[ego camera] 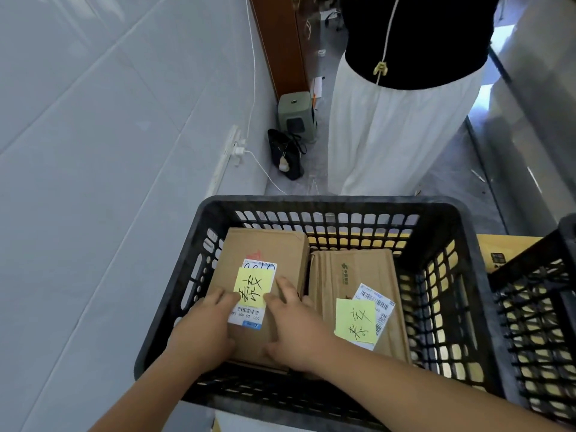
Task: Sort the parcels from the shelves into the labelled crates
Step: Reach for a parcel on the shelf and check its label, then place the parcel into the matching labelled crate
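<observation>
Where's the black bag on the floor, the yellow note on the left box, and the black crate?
black bag (285, 154), head view, its front side.
yellow note (253, 286), head view, its middle.
black crate (327, 203), head view, its far rim.

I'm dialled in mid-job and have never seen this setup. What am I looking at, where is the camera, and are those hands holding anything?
There is no machine: a person works bare-handed, and the single picture comes from a camera on their head, looking down. Below is a black plastic crate with two cardboard parcels side by side. The left hand and right hand both rest on the left parcel, fingers fairly straight, thumbs at its near edge, apparently setting it down or adjusting it. That parcel and the right parcel each carry a shipping label and a yellow handwritten note. A second crate shows at the right edge. Another person in a white skirt stands beyond.
</observation>
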Motion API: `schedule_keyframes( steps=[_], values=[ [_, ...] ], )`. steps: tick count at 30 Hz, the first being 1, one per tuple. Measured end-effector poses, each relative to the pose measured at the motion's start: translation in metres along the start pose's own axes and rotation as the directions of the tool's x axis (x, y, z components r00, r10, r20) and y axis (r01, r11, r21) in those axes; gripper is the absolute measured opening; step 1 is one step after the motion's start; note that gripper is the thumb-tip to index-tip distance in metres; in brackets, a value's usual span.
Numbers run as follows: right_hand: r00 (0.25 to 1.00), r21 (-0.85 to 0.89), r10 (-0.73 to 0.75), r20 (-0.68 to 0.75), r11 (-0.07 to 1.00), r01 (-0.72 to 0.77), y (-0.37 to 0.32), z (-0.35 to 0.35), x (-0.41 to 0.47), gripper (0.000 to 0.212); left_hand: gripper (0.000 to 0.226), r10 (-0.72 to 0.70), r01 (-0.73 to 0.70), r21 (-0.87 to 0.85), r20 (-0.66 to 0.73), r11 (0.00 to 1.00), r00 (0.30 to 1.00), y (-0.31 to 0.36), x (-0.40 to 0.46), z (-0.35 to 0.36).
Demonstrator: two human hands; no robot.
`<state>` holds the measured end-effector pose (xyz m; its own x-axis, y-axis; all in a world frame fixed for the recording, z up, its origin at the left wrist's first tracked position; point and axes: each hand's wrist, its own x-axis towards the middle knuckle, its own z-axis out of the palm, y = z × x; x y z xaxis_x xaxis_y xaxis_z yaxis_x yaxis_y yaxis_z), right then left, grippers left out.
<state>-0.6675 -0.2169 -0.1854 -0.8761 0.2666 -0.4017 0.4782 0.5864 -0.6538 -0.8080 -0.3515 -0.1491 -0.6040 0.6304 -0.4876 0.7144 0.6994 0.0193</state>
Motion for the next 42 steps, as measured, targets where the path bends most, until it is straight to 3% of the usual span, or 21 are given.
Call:
schedule_keyframes(
  steps=[4, 5, 7, 9, 10, 12, 14, 16, 18, 22, 24, 26, 28, 32, 35, 42],
  values=[
    [0.998, -0.016, -0.038, 0.050, 0.999, 0.038, 0.008, -0.008, -0.002, 0.100, 0.063, 0.010, 0.002, 0.192, -0.063, 0.981, 0.998, 0.014, -0.008, -0.005],
    [1.000, 0.011, -0.021, 0.017, 1.000, 0.021, 0.013, -0.013, -0.005, 0.099, 0.067, 0.046, -0.034, 0.182, -0.067, 0.983, 0.997, 0.016, -0.010, -0.006],
    [0.977, 0.081, 0.104, -0.187, 0.993, -0.090, 0.028, -0.028, -0.014, 0.091, 0.079, 0.182, -0.174, 0.141, -0.042, 0.975, 0.983, 0.022, -0.013, -0.009],
    [0.859, 0.125, 0.362, -0.363, 0.932, -0.340, 0.049, -0.044, -0.024, 0.086, 0.086, 0.364, -0.360, 0.135, -0.002, 0.923, 0.931, 0.030, -0.017, -0.010],
    [0.776, 0.140, 0.507, -0.375, 0.859, -0.493, 0.060, -0.050, -0.029, 0.090, 0.088, 0.433, -0.432, 0.159, 0.029, 0.888, 0.901, 0.034, -0.017, -0.008],
    [0.625, 0.194, 0.724, -0.292, 0.685, -0.703, 0.084, -0.054, -0.036, 0.102, 0.088, 0.504, -0.507, 0.233, 0.079, 0.830, 0.860, 0.040, -0.014, -0.003],
    [0.567, 0.287, 0.812, -0.138, 0.581, -0.762, 0.102, -0.049, -0.039, 0.107, 0.083, 0.528, -0.526, 0.289, 0.079, 0.800, 0.846, 0.041, -0.007, 0.000],
    [0.592, 0.417, 0.806, -0.016, 0.544, -0.728, 0.106, -0.042, -0.037, 0.105, 0.079, 0.549, -0.542, 0.293, 0.065, 0.787, 0.833, 0.036, 0.000, 0.001],
    [0.627, 0.488, 0.779, -0.003, 0.548, -0.679, 0.104, -0.037, -0.032, 0.099, 0.077, 0.564, -0.556, 0.282, 0.060, 0.782, 0.824, 0.030, 0.002, 0.002],
    [0.655, 0.458, 0.756, 0.007, 0.580, -0.674, 0.094, -0.033, -0.024, 0.110, 0.077, 0.571, -0.565, 0.245, 0.053, 0.788, 0.819, 0.023, 0.001, 0.008],
    [0.658, 0.408, 0.753, 0.018, 0.595, -0.692, 0.091, -0.035, -0.028, 0.102, 0.081, 0.576, -0.574, 0.195, 0.051, 0.795, 0.816, 0.018, 0.001, 0.006],
    [0.676, 0.255, 0.734, -0.069, 0.668, -0.699, 0.082, -0.041, -0.035, 0.099, 0.085, 0.571, -0.571, 0.137, 0.040, 0.809, 0.820, 0.010, -0.001, 0.002],
    [0.738, -0.033, 0.643, -0.205, 0.749, -0.662, 0.067, -0.048, -0.046, 0.105, 0.087, 0.560, -0.557, 0.118, 0.013, 0.822, 0.829, 0.002, -0.007, -0.004],
    [0.844, -0.365, 0.398, -0.361, 0.772, -0.520, 0.018, -0.054, -0.087, 0.088, 0.087, 0.516, -0.509, 0.104, -0.051, 0.855, 0.855, -0.010, -0.023, -0.017],
    [0.832, -0.395, 0.340, -0.439, 0.758, -0.519, -0.016, -0.053, -0.129, 0.083, 0.087, 0.516, -0.508, 0.091, -0.131, 0.857, 0.847, -0.009, -0.035, -0.027],
    [0.709, -0.307, 0.361, -0.606, 0.716, -0.627, -0.040, -0.048, -0.239, 0.079, 0.086, 0.669, -0.650, 0.161, -0.194, 0.743, 0.717, 0.060, -0.085, -0.059]
  ],
)
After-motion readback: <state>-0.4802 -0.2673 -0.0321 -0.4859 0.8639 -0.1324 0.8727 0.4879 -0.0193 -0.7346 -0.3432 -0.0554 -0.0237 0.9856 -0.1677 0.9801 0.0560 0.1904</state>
